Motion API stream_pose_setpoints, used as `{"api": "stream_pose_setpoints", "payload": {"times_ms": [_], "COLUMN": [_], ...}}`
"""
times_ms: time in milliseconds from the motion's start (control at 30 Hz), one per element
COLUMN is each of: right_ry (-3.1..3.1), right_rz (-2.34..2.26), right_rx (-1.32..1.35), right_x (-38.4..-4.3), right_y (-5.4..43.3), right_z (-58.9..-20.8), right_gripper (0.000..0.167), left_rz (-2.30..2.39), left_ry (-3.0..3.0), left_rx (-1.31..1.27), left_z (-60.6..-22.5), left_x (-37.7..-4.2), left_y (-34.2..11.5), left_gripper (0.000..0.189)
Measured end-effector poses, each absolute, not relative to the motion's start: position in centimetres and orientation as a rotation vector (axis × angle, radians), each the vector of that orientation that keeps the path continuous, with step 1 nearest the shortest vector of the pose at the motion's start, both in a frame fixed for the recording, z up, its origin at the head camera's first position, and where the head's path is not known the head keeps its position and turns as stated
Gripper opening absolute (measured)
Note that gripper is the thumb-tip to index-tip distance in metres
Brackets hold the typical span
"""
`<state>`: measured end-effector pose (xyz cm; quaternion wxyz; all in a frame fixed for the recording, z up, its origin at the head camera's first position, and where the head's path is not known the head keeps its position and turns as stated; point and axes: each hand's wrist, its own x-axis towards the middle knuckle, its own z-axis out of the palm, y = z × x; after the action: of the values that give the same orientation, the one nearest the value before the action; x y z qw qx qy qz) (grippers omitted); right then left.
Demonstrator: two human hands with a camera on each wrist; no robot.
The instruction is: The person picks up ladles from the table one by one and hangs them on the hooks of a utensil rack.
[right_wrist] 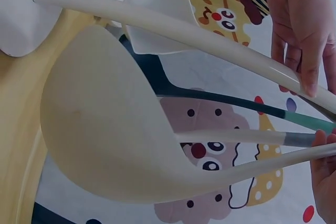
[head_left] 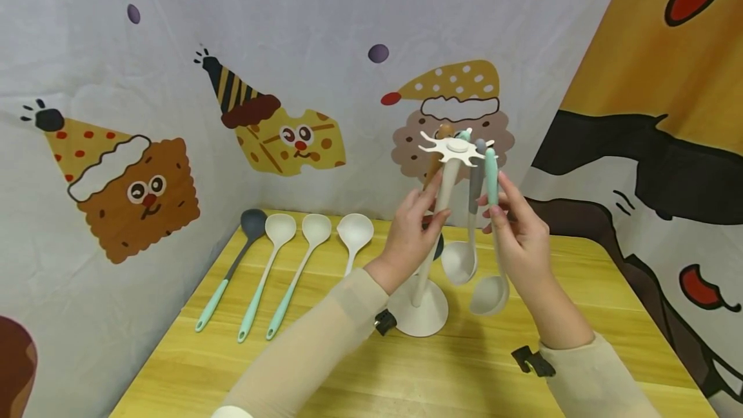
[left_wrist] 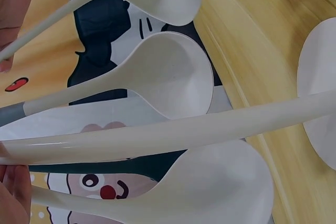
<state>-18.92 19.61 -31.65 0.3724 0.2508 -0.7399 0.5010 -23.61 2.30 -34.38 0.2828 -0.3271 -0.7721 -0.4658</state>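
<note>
My left hand (head_left: 409,231) grips the pole (head_left: 448,186) of a white utensil stand, below its hooked top (head_left: 458,146). In my right hand (head_left: 522,237) is a ladle with a mint handle (head_left: 491,169), pinched between thumb and fingers. Its handle tip is at the edge of the hooks, and its bowl (right_wrist: 105,124) hangs low over the table. Next to it hangs a grey-handled ladle (head_left: 460,262). A brown-handled utensil (head_left: 432,169) and a dark one (right_wrist: 210,100) with a mint handle hang behind the pole, partly hidden.
On the wooden table (head_left: 371,379), left of the stand's round base (head_left: 432,321), lie a dark turner (head_left: 253,224), two pale mint-handled spoons (head_left: 280,229) and a white ladle (head_left: 355,231), its handle hidden by my left arm. A cartoon-printed cloth (head_left: 325,11) hangs behind.
</note>
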Motion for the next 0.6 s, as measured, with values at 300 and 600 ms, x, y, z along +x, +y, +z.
{"api": "stream_pose_setpoints", "payload": {"times_ms": [300, 600], "right_ry": [-1.873, -1.903], "right_rz": [1.284, 1.316], "right_rx": [0.645, 0.651], "right_x": [-19.30, -19.53], "right_y": [19.17, 18.98], "right_z": [-32.21, -32.12], "right_gripper": [0.056, 0.053], "left_rz": [-1.242, -1.231], "left_ry": [-2.060, -2.061], "left_rx": [-0.881, -0.866], "left_z": [-34.45, -34.65], "left_x": [-23.67, -23.78], "left_y": [2.39, 2.33], "left_gripper": [0.062, 0.062]}}
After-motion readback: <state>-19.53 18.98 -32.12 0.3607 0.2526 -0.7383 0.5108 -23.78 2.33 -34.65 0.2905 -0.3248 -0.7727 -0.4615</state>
